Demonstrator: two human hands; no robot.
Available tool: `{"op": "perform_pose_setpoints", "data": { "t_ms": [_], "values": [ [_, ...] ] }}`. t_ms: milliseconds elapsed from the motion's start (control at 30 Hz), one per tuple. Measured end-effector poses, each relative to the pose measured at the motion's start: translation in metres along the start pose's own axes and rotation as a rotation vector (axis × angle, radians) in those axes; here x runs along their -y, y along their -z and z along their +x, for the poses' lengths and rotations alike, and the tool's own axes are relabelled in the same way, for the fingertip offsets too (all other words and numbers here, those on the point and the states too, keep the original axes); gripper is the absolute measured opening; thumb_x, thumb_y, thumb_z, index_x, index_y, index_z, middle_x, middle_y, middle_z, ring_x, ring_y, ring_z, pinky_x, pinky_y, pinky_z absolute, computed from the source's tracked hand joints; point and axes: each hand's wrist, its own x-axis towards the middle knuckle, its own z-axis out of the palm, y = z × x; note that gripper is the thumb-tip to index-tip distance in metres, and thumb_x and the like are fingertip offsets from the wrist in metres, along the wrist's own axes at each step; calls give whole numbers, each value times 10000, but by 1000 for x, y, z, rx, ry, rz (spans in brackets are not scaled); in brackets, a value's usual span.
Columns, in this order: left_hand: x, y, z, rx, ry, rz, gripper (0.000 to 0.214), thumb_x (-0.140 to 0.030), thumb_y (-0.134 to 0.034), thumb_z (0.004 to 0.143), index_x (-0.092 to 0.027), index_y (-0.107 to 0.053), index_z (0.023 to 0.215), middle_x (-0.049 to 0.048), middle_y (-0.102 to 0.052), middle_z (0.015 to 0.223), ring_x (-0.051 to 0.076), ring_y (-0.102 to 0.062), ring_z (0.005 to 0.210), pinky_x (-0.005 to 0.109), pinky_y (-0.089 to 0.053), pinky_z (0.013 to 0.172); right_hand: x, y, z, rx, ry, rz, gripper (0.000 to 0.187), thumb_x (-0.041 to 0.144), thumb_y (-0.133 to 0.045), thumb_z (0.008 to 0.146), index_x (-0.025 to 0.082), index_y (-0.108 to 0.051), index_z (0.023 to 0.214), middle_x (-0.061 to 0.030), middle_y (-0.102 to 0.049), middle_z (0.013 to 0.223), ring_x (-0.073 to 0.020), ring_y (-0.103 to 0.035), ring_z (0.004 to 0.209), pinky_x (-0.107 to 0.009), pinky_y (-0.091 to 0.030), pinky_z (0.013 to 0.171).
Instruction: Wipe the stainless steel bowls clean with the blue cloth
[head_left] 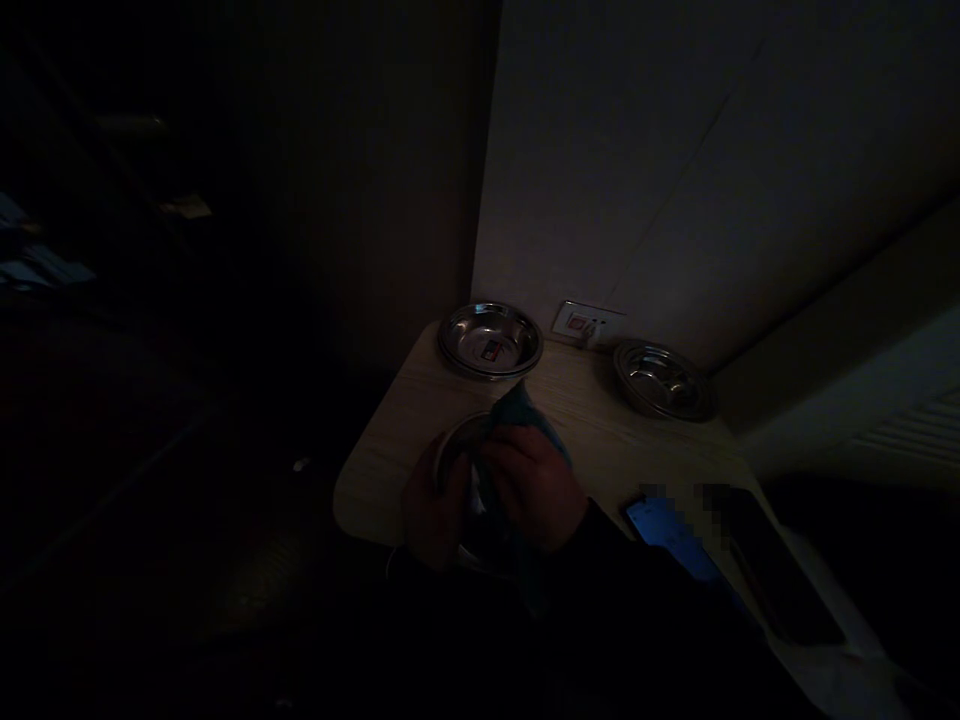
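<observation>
Dim light is falling on a pale wooden tabletop [390,430] that is sitting against a light wall, while the left part of the room is lying in near darkness.

Nearest the camera, both hands are meeting over the table's front edge. The left hand [431,510] is reaching up from below, and its fingers are wrapping round the left rim of a steel dish [459,455], holding it tilted just above the edge. The right hand [536,490] is coming in from the lower right out of a dark sleeve [622,580], back turned upward and knuckles bent. Its fingers are closing on a blue cloth [525,410] and pressing it into the dish's hollow, while a corner of the cloth is sticking up past the far rim. The fingertips themselves are hiding in cloth and shadow.

Just right of the sleeve, a phone [664,525] is lying flat with its screen glowing blue (part of it is blurred out), and a dark slab [780,575] is lying beside it; what that is I cannot tell.

Farther back, two more steel dishes are resting on the table by the wall: the left dish [491,340] is carrying a small label in its middle, and the right dish [664,380] is sitting well apart from it. Between them, a white wall socket [589,322] is showing on the wall.
</observation>
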Motion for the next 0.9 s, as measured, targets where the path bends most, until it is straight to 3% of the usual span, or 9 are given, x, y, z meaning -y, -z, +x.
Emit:
{"op": "perform_pose_setpoints", "data": {
  "t_ms": [200, 333, 433, 600, 767, 900],
  "values": [
    [-2, 0, 3, -14, 41, -16, 476, -443, -513, 794, -132, -613, 1140, 113, -678, 1120, 241, -620, 1053, 346, -481, 907, -1, 20, -53, -4, 1, -52, 236, 162, -454, 911, 185, -676, 989, -89, -677, 946, -202, -624, 842, -331, -552, 707],
    [-4, 0, 4, -5, 47, -5, 494, -455, -514, 786, -127, -608, 1144, 121, -659, 1159, 242, -594, 1104, 338, -458, 942, -25, 27, -83, -149, -171, -42, 215, 215, -479, 912, 208, -682, 983, -82, -680, 939, -189, -662, 835, -306, -573, 716],
    [-3, 2, 5, 39, 51, -14, 504, -467, -478, 811, -128, -595, 1166, 120, -641, 1191, 238, -574, 1131, 350, -430, 978, -34, 22, -90, -244, -326, 30, 193, 250, -499, 913, 211, -680, 966, -76, -682, 944, -185, -671, 846, -295, -573, 737],
    [0, 9, 10, 134, 23, -70, 509, -460, -444, 815, -145, -576, 1192, 110, -596, 1265, 251, -512, 1204, 402, -339, 1059, -25, 12, -91, -290, -417, 132, 189, 264, -508, 914, 204, -683, 952, -71, -675, 958, -174, -661, 868, -277, -557, 762],
    [-6, 15, 10, 97, 160, -43, 615, -463, -616, 695, -140, -558, 1215, 133, -582, 1271, 297, -501, 1204, 421, -376, 1019, -18, 10, -91, -314, -421, 162, 178, 244, -519, 905, 200, -682, 961, -72, -670, 962, -170, -657, 875, -271, -559, 760],
    [-11, 16, 6, 107, 278, -53, 550, -551, -564, 732, -139, -625, 1091, 119, -672, 1098, 282, -599, 1052, 397, -462, 896, -13, 9, -92, -310, -426, 179, 173, 222, -525, 895, 213, -682, 966, -72, -669, 956, -181, -661, 858, -290, -570, 744]
  ]
}}
